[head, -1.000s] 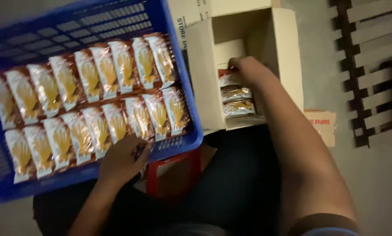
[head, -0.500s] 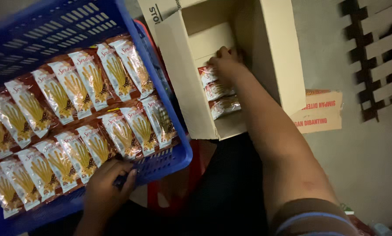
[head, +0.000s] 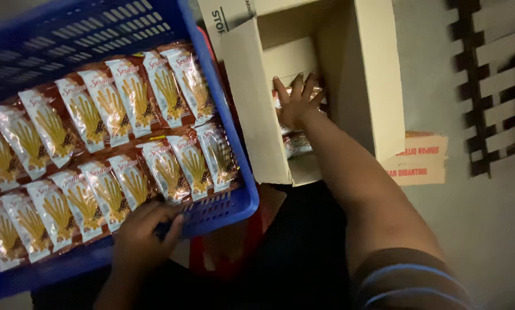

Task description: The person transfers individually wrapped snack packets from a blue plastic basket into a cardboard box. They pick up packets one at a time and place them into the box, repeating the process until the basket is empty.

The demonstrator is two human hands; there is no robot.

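Your right hand (head: 294, 103) is down inside the cardboard box (head: 378, 86), fingers (head: 310, 86) spread flat & open, pressing on the top of the snack packets in the box (head: 296, 143); nothing pinched. Those packets sit in a short stack along the box's left inner wall, near its bottom edge, partly hidden under your palm.

Your left hand (head: 139, 238) is at the near rim of the blue crate (head: 234, 206), left of the box. Fingers curl over the rim, closed on the crate edge, thumb side hidden so can't tell how firm the grip is. The crate holds two rows of packets (head: 125, 138), overlapped like shingles, each leaning on its neighbour.

Risks, as I judge them:
- Crate looks tilted & held at one edge only. If your grip slackens, the rows could slide toward the box-side corner & spill.
- It seems to rest partly on the red stool (head: 223, 252) below the box; narrow base, so a knock w/ your knee may tip it.
- Pressing hard w/ a flat palm may crush the sticks inside the packets.
- Stack hugs one wall; w/o support on the other side it could topple into the empty part of the box.
- Light is dim, so a misaligned packet is easy to miss.
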